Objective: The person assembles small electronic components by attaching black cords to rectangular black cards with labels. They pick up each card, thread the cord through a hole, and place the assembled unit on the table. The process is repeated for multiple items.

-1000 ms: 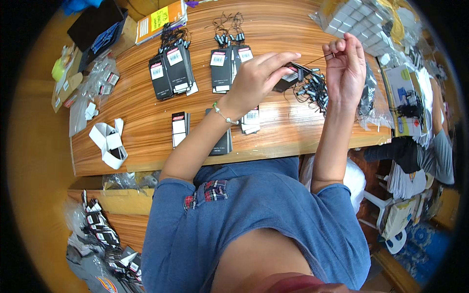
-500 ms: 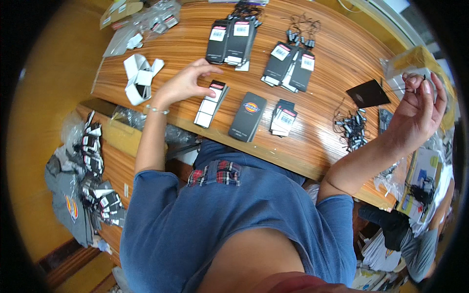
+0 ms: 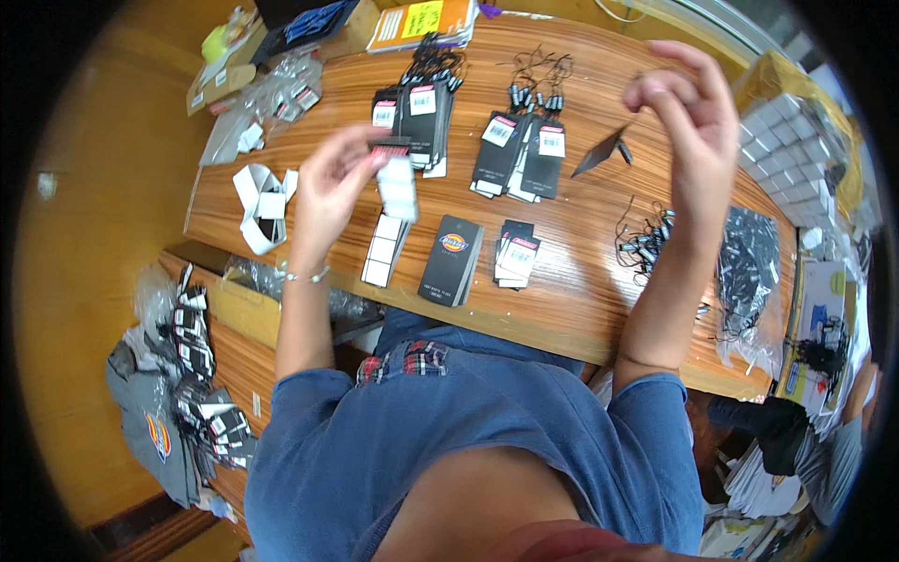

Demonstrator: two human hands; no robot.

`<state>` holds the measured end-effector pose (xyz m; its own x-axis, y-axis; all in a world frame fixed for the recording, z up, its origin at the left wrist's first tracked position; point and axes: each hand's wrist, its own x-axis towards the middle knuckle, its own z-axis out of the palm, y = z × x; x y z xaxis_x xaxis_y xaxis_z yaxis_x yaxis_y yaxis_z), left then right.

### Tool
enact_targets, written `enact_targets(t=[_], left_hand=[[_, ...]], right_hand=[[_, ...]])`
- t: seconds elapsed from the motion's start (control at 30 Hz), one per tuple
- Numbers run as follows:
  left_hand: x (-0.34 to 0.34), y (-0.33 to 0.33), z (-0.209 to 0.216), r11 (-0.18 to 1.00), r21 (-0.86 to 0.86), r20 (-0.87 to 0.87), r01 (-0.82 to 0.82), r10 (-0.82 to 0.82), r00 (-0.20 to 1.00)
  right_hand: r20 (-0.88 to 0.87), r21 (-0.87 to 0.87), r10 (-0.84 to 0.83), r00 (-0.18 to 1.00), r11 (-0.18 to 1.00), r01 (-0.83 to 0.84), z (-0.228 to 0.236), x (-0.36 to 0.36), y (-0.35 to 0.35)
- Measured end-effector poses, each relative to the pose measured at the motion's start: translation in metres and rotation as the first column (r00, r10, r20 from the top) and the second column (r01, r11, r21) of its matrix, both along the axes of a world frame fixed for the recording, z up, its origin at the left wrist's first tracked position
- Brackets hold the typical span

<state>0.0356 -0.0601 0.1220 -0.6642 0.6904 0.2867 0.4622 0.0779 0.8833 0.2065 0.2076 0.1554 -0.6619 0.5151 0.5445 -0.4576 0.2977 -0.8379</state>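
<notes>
My left hand (image 3: 332, 187) pinches a narrow white tag with a black-and-red top (image 3: 398, 190), smeared by motion, above a stack of white tags (image 3: 380, 255). Up at the right, my right hand (image 3: 688, 108) is closed with its fingertips together; a black square tag (image 3: 601, 153) hangs below them on a thin cord with a small black toggle. Between my hands on the table lie a stack of black tags with an oval emblem (image 3: 451, 262) and a small pile of stickered tags (image 3: 517, 255).
Farther back lie two groups of corded black tags (image 3: 423, 117) (image 3: 520, 155). Loose cords with toggles (image 3: 646, 239) are at the right, near a plastic bag of cords (image 3: 749, 262) and a box of white cartons (image 3: 782, 140). A white label roll (image 3: 257, 211) sits left. Another person's sleeve (image 3: 829, 468) shows lower right.
My left hand has lifted a white tag off its stack. My right hand has moved left and away from me, raising the black square tag off the table by its cord.
</notes>
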Motion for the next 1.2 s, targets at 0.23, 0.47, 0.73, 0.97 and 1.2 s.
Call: enact_targets(t=[0.23, 0.47, 0.73, 0.97, 1.2], left_hand=[[0.04, 0.142, 0.024, 0.91, 0.398, 0.082, 0.12, -0.166, 0.983], [0.059, 0.167, 0.032, 0.91, 0.369, 0.044, 0.187, -0.218, 0.975], [0.058, 0.166, 0.038, 0.94, 0.285, -0.157, 0.189, -0.148, 0.976], [0.047, 0.167, 0.049, 0.935, 0.217, -0.633, 0.28, -0.084, 0.77], [0.034, 0.173, 0.059, 0.943, 0.168, -0.946, 0.288, 0.073, 0.315]], right_hand=[[-0.067, 0.045, -0.076, 0.995, 0.996, 0.079, -0.014, -0.025, -0.01], [-0.129, 0.181, -0.257, 0.958, 0.943, 0.278, -0.011, -0.022, 0.001], [-0.14, 0.24, -0.35, 0.926, 0.895, 0.375, -0.01, -0.022, -0.003], [-0.106, -0.32, 0.139, 0.985, 0.933, -0.167, -0.011, -0.018, 0.007], [-0.147, -0.446, 0.215, 0.966, 0.857, -0.259, -0.01, -0.018, 0.013]])
